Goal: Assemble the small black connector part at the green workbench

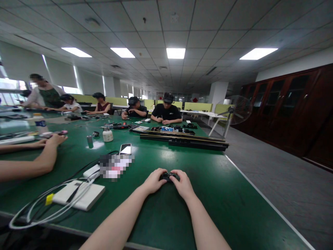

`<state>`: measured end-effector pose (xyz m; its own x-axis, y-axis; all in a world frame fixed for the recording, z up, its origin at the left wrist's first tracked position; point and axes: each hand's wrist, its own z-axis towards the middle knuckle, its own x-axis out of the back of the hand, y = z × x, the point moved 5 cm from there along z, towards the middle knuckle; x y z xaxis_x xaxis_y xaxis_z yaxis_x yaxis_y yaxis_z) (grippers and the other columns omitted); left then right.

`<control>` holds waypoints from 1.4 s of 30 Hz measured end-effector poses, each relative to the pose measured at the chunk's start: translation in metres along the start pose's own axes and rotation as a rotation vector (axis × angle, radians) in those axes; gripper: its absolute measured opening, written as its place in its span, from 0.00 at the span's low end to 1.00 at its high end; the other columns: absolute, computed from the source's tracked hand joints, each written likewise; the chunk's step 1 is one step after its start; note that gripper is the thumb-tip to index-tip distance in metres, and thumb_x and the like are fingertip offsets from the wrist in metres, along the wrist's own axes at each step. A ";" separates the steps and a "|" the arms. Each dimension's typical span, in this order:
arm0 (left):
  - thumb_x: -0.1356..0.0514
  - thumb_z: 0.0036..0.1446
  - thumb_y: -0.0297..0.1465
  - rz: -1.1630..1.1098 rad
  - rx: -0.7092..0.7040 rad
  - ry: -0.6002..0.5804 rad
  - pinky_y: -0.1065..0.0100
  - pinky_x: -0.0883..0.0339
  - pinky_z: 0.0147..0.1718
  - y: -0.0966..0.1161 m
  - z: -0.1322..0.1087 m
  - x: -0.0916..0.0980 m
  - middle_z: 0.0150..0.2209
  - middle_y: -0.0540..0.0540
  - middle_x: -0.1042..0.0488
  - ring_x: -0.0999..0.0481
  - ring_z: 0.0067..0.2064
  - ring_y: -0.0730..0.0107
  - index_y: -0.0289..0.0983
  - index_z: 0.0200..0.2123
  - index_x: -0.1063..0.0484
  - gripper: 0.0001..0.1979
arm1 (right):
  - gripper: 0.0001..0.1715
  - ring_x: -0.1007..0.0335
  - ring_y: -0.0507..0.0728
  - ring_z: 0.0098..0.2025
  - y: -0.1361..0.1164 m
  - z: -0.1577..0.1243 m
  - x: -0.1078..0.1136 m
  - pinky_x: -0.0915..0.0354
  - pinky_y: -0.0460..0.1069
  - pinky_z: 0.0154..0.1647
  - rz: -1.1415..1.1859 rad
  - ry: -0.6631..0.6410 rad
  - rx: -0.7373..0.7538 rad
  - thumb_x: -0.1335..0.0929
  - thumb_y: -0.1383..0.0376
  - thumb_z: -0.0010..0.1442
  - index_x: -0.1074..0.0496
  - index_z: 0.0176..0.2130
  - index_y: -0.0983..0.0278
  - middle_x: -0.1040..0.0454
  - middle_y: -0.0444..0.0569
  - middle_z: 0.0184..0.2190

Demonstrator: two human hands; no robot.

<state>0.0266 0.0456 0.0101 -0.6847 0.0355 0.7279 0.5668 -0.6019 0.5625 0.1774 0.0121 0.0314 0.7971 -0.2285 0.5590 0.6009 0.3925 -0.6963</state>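
My left hand [154, 180] and my right hand [183, 184] meet over the green table [208, 180], fingers curled. Both grip a small black object [169, 176] between them; its shape is too small to make out. A phone [125, 149] lies face up further back on the left, past a blurred patch.
White power banks [80, 196] with looped white cables [39, 208] lie at the left front. A neighbour's forearms [33, 163] rest at the left. Long black rails [187, 140] cross the table further back. Several people sit at the far end. A standing fan [235, 111] and dark cabinets [286, 104] are on the right.
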 end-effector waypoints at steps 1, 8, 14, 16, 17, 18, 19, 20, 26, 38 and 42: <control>0.39 0.49 0.28 0.001 0.003 -0.001 0.63 0.38 0.48 0.000 0.000 0.000 0.45 0.44 0.30 0.31 0.47 0.62 0.39 0.47 0.33 0.19 | 0.11 0.33 0.56 0.45 0.001 0.000 -0.001 0.39 0.51 0.48 -0.035 -0.014 -0.002 0.35 0.63 0.53 0.27 0.38 0.60 0.26 0.47 0.40; 0.40 0.50 0.28 -0.006 0.005 -0.001 0.63 0.38 0.48 0.001 0.001 0.000 0.45 0.44 0.30 0.31 0.47 0.62 0.39 0.47 0.33 0.19 | 0.11 0.34 0.57 0.46 0.005 -0.004 -0.009 0.41 0.52 0.47 -0.278 -0.130 -0.070 0.34 0.63 0.52 0.28 0.38 0.55 0.28 0.44 0.44; 0.40 0.49 0.28 0.007 0.029 -0.005 0.62 0.38 0.49 0.001 0.000 0.001 0.46 0.43 0.30 0.31 0.48 0.61 0.38 0.48 0.33 0.19 | 0.24 0.34 0.58 0.47 0.014 -0.004 -0.008 0.40 0.53 0.49 -0.156 -0.096 -0.115 0.32 0.66 0.47 0.32 0.46 0.56 0.28 0.46 0.45; 0.40 0.49 0.28 0.014 0.037 -0.008 0.61 0.38 0.49 0.002 0.000 0.001 0.46 0.43 0.30 0.31 0.48 0.60 0.38 0.48 0.33 0.20 | 0.28 0.33 0.58 0.48 0.020 -0.003 -0.008 0.40 0.53 0.50 -0.103 -0.069 -0.141 0.32 0.68 0.46 0.34 0.48 0.57 0.28 0.47 0.45; 0.40 0.50 0.28 0.017 0.037 -0.008 0.61 0.38 0.49 0.003 -0.001 0.002 0.46 0.43 0.30 0.31 0.48 0.60 0.38 0.48 0.33 0.20 | 0.27 0.33 0.58 0.48 0.022 -0.003 -0.008 0.40 0.53 0.50 -0.089 -0.062 -0.151 0.32 0.68 0.46 0.34 0.48 0.57 0.27 0.47 0.44; 0.40 0.50 0.28 0.018 0.033 -0.007 0.61 0.38 0.49 0.003 -0.001 0.002 0.46 0.43 0.30 0.31 0.48 0.60 0.38 0.48 0.34 0.20 | 0.26 0.33 0.58 0.48 0.024 -0.003 -0.008 0.39 0.53 0.50 -0.080 -0.060 -0.157 0.32 0.68 0.47 0.33 0.48 0.57 0.27 0.47 0.44; 0.40 0.50 0.28 0.018 0.027 -0.005 0.62 0.38 0.50 0.004 -0.001 0.002 0.46 0.43 0.30 0.31 0.48 0.60 0.38 0.48 0.34 0.20 | 0.25 0.32 0.57 0.48 0.025 -0.003 -0.009 0.39 0.52 0.50 -0.074 -0.061 -0.162 0.33 0.68 0.47 0.33 0.47 0.57 0.27 0.47 0.44; 0.41 0.50 0.28 0.016 0.018 -0.003 0.62 0.39 0.50 0.004 -0.001 0.002 0.47 0.43 0.31 0.32 0.49 0.61 0.38 0.48 0.34 0.20 | 0.24 0.32 0.57 0.48 0.027 -0.003 -0.009 0.39 0.52 0.50 -0.069 -0.065 -0.165 0.33 0.68 0.48 0.32 0.47 0.57 0.27 0.47 0.43; 0.41 0.51 0.27 0.006 0.009 -0.002 0.62 0.39 0.51 0.004 -0.001 0.001 0.49 0.43 0.32 0.32 0.50 0.61 0.37 0.50 0.35 0.21 | 0.21 0.31 0.57 0.47 0.030 -0.002 -0.011 0.38 0.52 0.50 -0.045 -0.070 -0.175 0.33 0.66 0.48 0.31 0.45 0.59 0.26 0.48 0.42; 0.43 0.52 0.26 0.022 0.029 -0.010 0.61 0.40 0.53 0.004 -0.002 0.001 0.50 0.42 0.32 0.33 0.52 0.61 0.38 0.52 0.36 0.22 | 0.18 0.31 0.57 0.46 0.028 -0.002 -0.010 0.38 0.52 0.49 -0.018 -0.067 -0.159 0.32 0.65 0.48 0.29 0.42 0.59 0.25 0.47 0.41; 0.43 0.52 0.25 0.009 0.034 -0.003 0.61 0.41 0.54 0.004 -0.001 0.002 0.50 0.43 0.32 0.33 0.52 0.61 0.39 0.51 0.36 0.21 | 0.18 0.30 0.57 0.45 0.027 -0.003 -0.009 0.38 0.52 0.49 -0.027 -0.064 -0.168 0.32 0.65 0.48 0.29 0.41 0.59 0.25 0.47 0.40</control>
<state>0.0271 0.0422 0.0136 -0.6785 0.0327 0.7339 0.5881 -0.5745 0.5693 0.1871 0.0224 0.0062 0.7782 -0.1781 0.6023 0.6280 0.2310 -0.7431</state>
